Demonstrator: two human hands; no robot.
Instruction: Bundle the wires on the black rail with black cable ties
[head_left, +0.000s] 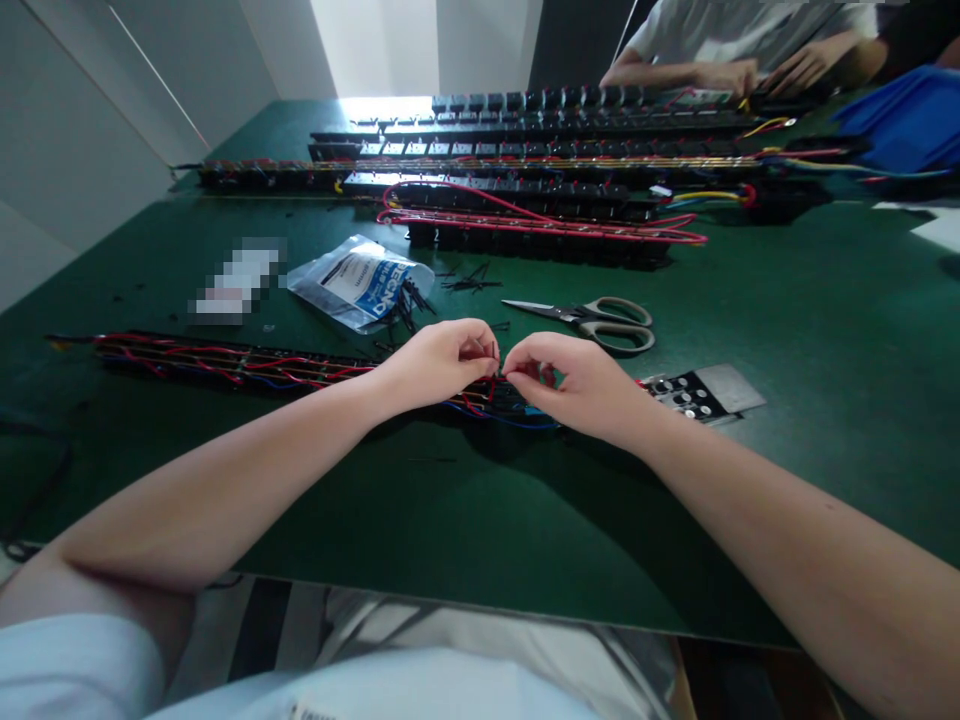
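Note:
My left hand (439, 362) and my right hand (574, 385) are both closed in a pinch, fingertips almost meeting above a long wired strip (300, 370). Between the fingertips shows a thin dark piece that looks like a black cable tie (494, 352); most of it is hidden by the fingers. Red, blue and yellow wires run along the strip, which lies lengthwise on the table. Past my right wrist its end carries a black part with silvery round spots and a grey plate (724, 388). Grey-handled scissors (615, 322) lie partly open just beyond my right hand.
A clear plastic bag (360, 283) spills black cable ties, with more loose ties (472, 280) beside it. Several wired black strips (525, 165) lie across the back of the green table (420, 520). At the far right are a blue bin (911, 125) and another person's hands (806, 68).

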